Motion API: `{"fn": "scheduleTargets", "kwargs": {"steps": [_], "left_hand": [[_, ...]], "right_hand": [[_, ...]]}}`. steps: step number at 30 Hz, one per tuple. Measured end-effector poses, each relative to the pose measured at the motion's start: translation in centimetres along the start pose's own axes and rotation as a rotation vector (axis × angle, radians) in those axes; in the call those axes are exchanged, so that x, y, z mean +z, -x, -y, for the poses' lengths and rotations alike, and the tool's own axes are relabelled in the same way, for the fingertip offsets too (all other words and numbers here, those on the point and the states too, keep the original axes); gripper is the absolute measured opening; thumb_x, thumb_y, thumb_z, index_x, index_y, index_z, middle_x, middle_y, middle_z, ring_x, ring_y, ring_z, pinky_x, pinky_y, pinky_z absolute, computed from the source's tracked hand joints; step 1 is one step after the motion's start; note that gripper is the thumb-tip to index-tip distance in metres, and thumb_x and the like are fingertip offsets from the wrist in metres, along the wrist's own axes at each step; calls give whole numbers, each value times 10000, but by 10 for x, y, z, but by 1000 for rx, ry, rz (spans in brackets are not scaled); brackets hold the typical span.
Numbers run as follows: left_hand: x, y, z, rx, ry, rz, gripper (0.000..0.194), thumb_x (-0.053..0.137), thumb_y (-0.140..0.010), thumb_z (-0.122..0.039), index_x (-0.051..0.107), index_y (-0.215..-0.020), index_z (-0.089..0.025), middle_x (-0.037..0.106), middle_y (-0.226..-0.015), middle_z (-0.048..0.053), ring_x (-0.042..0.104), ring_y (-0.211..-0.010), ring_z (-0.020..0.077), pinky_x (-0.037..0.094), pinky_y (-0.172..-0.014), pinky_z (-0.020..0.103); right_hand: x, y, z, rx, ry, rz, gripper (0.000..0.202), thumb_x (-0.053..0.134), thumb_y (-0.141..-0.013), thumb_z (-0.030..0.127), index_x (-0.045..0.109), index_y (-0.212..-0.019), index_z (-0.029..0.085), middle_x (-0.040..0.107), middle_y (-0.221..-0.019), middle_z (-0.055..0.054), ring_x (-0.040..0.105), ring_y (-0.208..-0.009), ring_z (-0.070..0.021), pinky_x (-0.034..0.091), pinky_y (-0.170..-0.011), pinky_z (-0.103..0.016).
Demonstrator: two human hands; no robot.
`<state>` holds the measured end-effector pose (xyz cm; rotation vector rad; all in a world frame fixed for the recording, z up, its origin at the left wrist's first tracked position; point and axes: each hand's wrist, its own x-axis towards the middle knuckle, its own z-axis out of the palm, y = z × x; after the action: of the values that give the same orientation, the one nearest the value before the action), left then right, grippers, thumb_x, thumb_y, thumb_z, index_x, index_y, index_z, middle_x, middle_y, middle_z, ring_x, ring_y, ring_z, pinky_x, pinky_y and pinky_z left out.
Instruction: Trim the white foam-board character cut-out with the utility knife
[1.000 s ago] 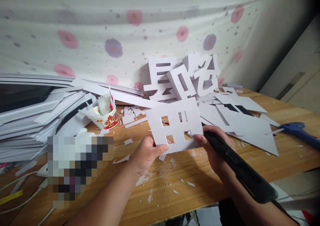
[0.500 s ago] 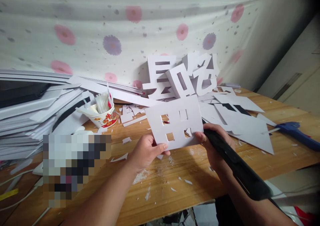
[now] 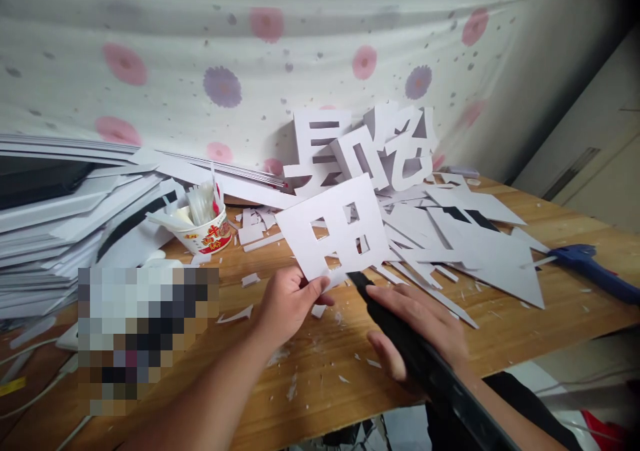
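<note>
My left hand pinches the lower left corner of a white foam board panel with several square cut-outs. The panel is tilted above the wooden table. In my right hand is a long black tool, its kind unclear, with the tip close to the panel's lower edge. I cannot tell whether that tip touches the board. My right thumb stands apart from the panel, and the tool's lower end runs out of view. Behind the panel stand white block-shaped characters.
White board offcuts lie at the right, beside a blue tool. A printed paper tub holds translucent sticks. Stacked white boards fill the left side; cables and a pixelated patch are at the lower left. Small scraps litter the wooden table.
My right hand has let go of the panel's right edge and moved down, with the black tool swung to point at the lower edge. The panel has tilted and shifted slightly left.
</note>
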<state>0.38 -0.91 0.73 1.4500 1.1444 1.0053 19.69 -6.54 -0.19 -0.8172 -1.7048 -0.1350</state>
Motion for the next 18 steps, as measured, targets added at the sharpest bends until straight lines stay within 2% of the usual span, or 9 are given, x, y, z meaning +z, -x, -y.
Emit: {"fn": "scheduleTargets", "kwargs": {"steps": [3,6,11,18], "left_hand": [[0,2,-2,28,-45,3,317,659,-801,-433,678,-834,-118,736,-703,93,707,-629,212,528,-539,266],[2,5,-4,47,-78,3,297,644,-810,-414,688,-824,-121,737,-690,92,702,-621,210,522,-517,260],[5,6,-7,96,-77,-12,259,648,-800,-382,702,-813,-129,742,-696,84,695,-614,206,513,-515,260],[6,8,-8,196,-142,-53,223,631,-816,-335,702,-697,-160,749,-698,64,704,-635,201,517,-566,262]], "right_hand": [[10,-1,2,5,-22,-2,345,623,-827,263,634,-1164,189,710,-820,-59,688,-676,-178,550,-560,-253],[17,-1,0,18,-33,-16,392,637,-799,196,613,-1191,191,715,-839,-53,701,-727,-177,573,-613,-252],[23,0,1,32,-48,-11,407,650,-795,170,614,-1199,195,727,-893,-64,704,-723,-170,589,-635,-262],[25,-2,8,41,-67,9,429,613,-800,109,604,-1219,198,728,-901,-64,692,-712,-159,597,-650,-262]]}}
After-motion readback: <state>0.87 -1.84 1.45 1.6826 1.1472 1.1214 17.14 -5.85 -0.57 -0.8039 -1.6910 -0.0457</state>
